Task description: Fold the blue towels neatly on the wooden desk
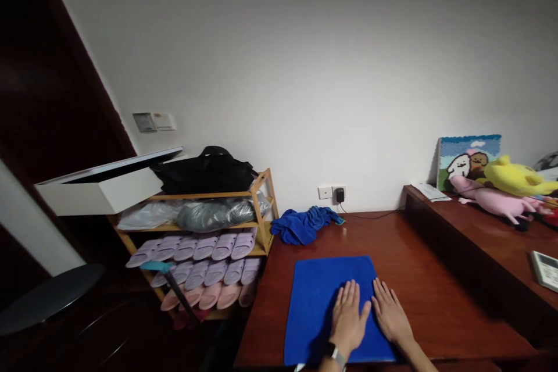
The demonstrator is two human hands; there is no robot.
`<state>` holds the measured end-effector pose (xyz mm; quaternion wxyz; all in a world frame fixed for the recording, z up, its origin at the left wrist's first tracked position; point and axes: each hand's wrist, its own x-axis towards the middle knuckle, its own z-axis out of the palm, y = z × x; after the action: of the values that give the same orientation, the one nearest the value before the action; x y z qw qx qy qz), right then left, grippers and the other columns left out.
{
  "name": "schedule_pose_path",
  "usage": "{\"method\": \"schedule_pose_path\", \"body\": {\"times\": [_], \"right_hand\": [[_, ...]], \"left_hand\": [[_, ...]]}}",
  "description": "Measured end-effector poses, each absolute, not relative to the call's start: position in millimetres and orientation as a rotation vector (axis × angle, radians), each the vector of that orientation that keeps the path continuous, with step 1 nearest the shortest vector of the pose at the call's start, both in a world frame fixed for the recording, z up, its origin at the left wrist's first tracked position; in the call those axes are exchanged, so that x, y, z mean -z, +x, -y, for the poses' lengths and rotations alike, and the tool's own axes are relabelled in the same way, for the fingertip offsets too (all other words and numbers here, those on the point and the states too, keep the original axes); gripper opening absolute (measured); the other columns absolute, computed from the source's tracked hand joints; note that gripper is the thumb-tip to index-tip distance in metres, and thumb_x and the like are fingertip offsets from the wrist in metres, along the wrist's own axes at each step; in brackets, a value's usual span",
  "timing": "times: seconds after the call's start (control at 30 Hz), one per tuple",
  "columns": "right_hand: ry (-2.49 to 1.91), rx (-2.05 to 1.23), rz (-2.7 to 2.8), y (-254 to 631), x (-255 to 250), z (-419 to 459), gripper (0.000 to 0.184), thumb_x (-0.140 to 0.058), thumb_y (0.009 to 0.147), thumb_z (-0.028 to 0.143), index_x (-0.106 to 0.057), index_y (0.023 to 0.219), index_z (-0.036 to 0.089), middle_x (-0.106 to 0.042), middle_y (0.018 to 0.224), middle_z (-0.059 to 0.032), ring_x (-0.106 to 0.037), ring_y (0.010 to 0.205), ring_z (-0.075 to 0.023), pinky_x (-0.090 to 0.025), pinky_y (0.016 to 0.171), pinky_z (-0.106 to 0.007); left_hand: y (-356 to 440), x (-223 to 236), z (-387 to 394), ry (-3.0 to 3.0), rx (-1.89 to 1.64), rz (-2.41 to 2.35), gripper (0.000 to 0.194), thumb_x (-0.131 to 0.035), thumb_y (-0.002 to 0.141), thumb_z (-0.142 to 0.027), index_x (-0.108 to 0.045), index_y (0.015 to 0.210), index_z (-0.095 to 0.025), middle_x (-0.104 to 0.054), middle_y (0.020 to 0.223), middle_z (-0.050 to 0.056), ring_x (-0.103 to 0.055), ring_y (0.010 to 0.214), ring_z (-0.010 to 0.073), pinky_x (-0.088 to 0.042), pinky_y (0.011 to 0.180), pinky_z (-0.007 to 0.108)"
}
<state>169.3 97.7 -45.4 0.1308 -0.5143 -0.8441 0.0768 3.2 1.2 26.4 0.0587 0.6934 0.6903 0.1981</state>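
Note:
A blue cloth (322,285) lies spread out on the reddish-brown table, with a small white tag showing at its near edge. My left hand (349,317) rests palm down on the cloth, fingers stretched out and a watch on its wrist. My right hand (391,313) is also flat, over the cloth's right edge, its thumb near the left thumb. Neither hand holds anything. A second blue cloth (303,225) lies crumpled at the table's back left corner.
A wooden shoe rack (261,232) with several lilac and pink slippers stands left of the table. A black charger (339,194) is plugged into the wall. On the raised ledge at right are plush toys (490,197), a picture (468,157) and a calculator-like device (546,269).

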Motion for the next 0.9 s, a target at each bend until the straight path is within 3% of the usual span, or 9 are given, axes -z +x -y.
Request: {"method": "schedule_pose_path", "body": {"times": [0.2,0.37,0.63,0.8,0.9], "right_hand": [[-1.404,-0.207,2.532,170,43,-100,0.059,-0.038,0.100,0.033,-0.051,0.157,0.022,-0.035,0.169,-0.0075,-0.031,0.158,-0.0295,-0.030,0.129,-0.053],[-1.497,-0.281,2.454,167,33,-96,0.065,-0.022,0.105,0.040,-0.041,0.161,0.012,-0.036,0.168,-0.0091,-0.031,0.158,-0.0279,-0.029,0.130,-0.051],[-1.548,-0.351,2.445,165,30,-93,0.069,-0.020,0.104,0.042,-0.036,0.163,0.010,-0.033,0.170,-0.0084,-0.028,0.159,-0.0263,-0.024,0.132,-0.049],[-1.565,-0.333,2.419,166,35,-99,0.069,-0.020,0.104,0.043,-0.041,0.162,0.013,-0.038,0.169,-0.0081,-0.032,0.159,-0.0260,-0.023,0.132,-0.049],[-1.571,-0.332,2.410,163,27,-111,0.071,-0.015,0.104,0.042,-0.036,0.165,0.013,-0.034,0.171,-0.0073,-0.030,0.159,-0.0234,-0.020,0.133,-0.047]], "left_hand": [[41,-17,-32,2.114,-0.567,-1.923,0.067,-0.014,0.110,-0.053,-0.037,0.163,-0.020,-0.039,0.169,0.006,-0.032,0.159,0.0236,-0.028,0.133,0.048],[-12,0,-14,2.121,-0.553,-2.068,0.066,-0.018,0.110,-0.054,-0.037,0.164,-0.020,-0.035,0.170,0.006,-0.031,0.159,0.0247,-0.031,0.132,0.049],[-137,3,31,1.796,-0.292,-2.516,0.078,-0.019,0.107,-0.061,-0.034,0.164,-0.011,-0.027,0.172,0.012,-0.026,0.160,0.0287,-0.027,0.132,0.050],[-157,6,45,1.788,-0.321,-2.521,0.080,-0.015,0.107,-0.063,-0.030,0.166,-0.012,-0.022,0.173,0.010,-0.022,0.161,0.0266,-0.026,0.133,0.048],[-154,6,45,1.786,-0.357,-2.498,0.081,-0.015,0.106,-0.065,-0.031,0.166,-0.012,-0.022,0.173,0.010,-0.022,0.161,0.0271,-0.026,0.133,0.049]]}}
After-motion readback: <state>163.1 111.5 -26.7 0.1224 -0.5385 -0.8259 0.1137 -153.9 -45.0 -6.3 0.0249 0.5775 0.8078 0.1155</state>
